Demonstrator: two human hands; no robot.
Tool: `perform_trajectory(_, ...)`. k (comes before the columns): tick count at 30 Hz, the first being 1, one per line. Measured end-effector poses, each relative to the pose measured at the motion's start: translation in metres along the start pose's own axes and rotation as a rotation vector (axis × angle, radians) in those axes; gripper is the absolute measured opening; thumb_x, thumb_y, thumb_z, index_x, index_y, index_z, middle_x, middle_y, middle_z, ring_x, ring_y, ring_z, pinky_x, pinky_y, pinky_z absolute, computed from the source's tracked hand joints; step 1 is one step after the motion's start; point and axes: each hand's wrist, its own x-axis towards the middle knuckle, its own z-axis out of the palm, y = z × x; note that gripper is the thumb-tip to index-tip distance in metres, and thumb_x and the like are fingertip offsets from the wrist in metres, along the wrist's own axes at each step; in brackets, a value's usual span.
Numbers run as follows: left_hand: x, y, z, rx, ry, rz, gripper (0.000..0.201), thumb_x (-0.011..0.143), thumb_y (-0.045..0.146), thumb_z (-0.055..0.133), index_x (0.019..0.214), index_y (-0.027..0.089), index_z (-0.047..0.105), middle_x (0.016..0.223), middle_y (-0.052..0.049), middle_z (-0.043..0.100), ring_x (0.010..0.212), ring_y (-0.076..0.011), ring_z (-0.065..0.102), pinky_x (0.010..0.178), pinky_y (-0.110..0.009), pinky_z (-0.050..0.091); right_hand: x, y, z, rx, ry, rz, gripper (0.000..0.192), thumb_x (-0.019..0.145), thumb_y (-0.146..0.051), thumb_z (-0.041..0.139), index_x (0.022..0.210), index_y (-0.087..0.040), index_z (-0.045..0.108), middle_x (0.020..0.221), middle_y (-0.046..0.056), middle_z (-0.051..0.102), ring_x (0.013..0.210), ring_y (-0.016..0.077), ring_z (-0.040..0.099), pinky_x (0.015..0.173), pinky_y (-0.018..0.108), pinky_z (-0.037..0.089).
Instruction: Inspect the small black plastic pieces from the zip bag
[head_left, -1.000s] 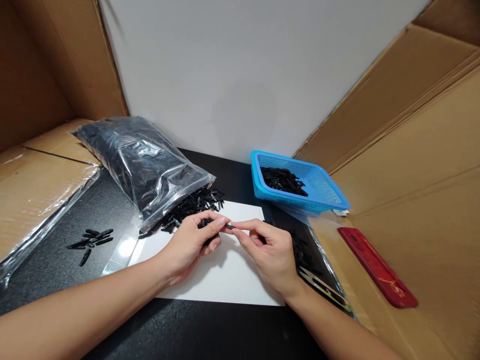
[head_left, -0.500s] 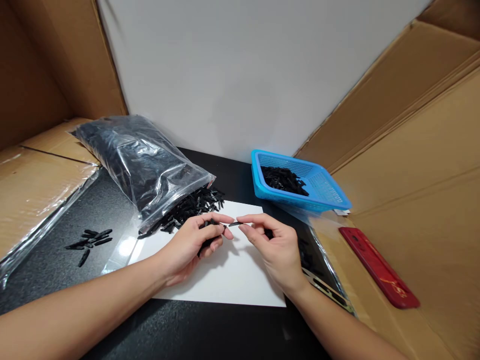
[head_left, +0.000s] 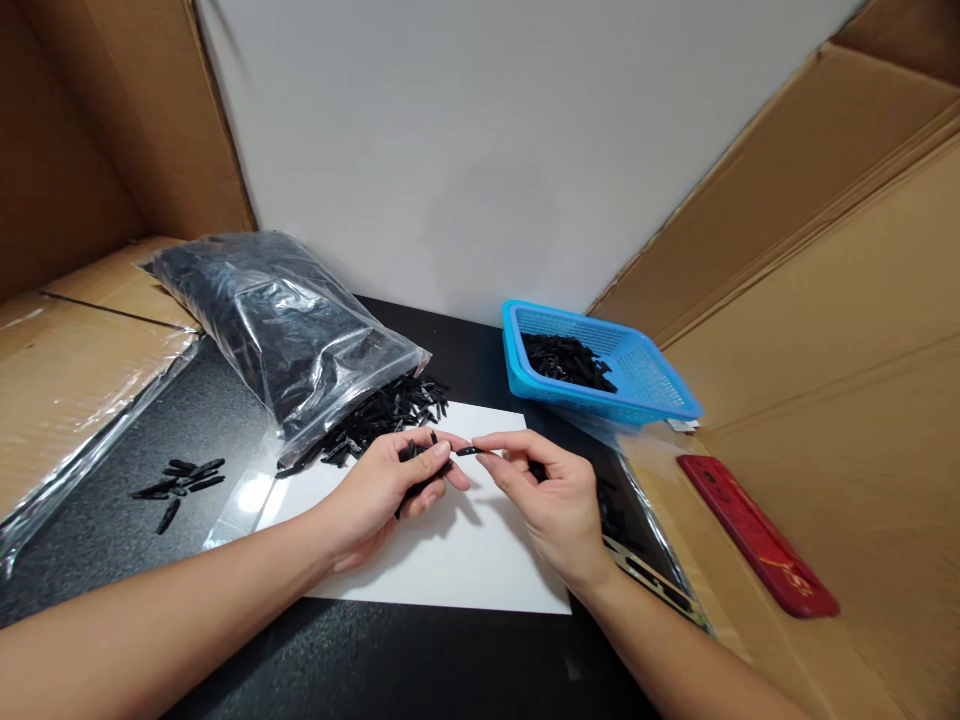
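Note:
My left hand is curled around several small black plastic pieces, some poking out between its thumb and fingers. Between thumb and forefinger, my right hand pinches one slim black piece, whose left end is at the left fingertips. More black seems tucked in my right palm, mostly hidden by the fingers. Both hands are over a white sheet. Just behind the left hand, a pile of black pieces spreads from the mouth of a clear plastic bag full of dark pieces.
A blue basket at the back right holds a heap of black pieces. Farther left lies a small group of black pieces. A red case-like object rests on cardboard at the right. Cardboard walls stand on both sides.
The pinched piece has turned slightly between the right fingertips, showing a pale spot. My left thumb has shifted a little over its pieces; otherwise the scene looks the same.

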Motion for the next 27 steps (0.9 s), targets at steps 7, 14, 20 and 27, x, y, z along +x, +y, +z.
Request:
perform_trajectory(7,-0.001,0.001,0.001,0.004,0.032,-0.027,0.022,0.077,0.03,0.074,0.093,0.015,0.07,0.075,-0.003,0.068,0.049,-0.0035,0.039,0.044,-0.017,0.021,0.003,0.002,0.0,0.06,-0.014,0.045,0.009,0.083,-0.026,0.066,0.086,-0.02,0.072,0.055,-0.007,0.038,0.051,0.0106,0.034,0.05,0.025,0.028)
perform_trajectory(14,-0.001,-0.001,0.0,0.053,0.021,-0.013,0.027,0.081,0.04,0.069,0.086,0.014,0.07,0.07,0.0,0.062,0.049,-0.004,0.036,0.045,-0.018,0.02,0.004,0.006,0.0,0.091,-0.155,0.109,0.01,0.083,-0.028,0.067,0.087,-0.019,0.071,0.058,-0.007,0.038,0.054,0.0109,0.034,0.053,0.025,0.029)
perform_trajectory(20,0.001,-0.001,0.0,0.168,0.087,0.023,0.03,0.075,0.043,0.075,0.075,0.015,0.066,0.057,0.004,0.056,0.049,-0.0051,0.033,0.046,-0.019,0.02,0.011,0.0,0.001,0.663,-0.265,0.552,0.027,0.082,-0.043,0.067,0.094,-0.019,0.065,0.061,-0.005,0.043,0.049,0.0086,0.031,0.043,0.021,0.017)
perform_trajectory(27,0.005,-0.002,-0.005,0.134,0.202,0.077,0.032,0.073,0.045,0.076,0.077,0.015,0.066,0.053,0.005,0.049,0.05,-0.007,0.032,0.047,-0.019,0.019,0.019,-0.001,-0.008,0.97,-0.304,0.827,0.029,0.078,-0.033,0.065,0.098,-0.013,0.065,0.076,0.007,0.062,0.06,0.0126,0.048,0.044,0.02,0.029)
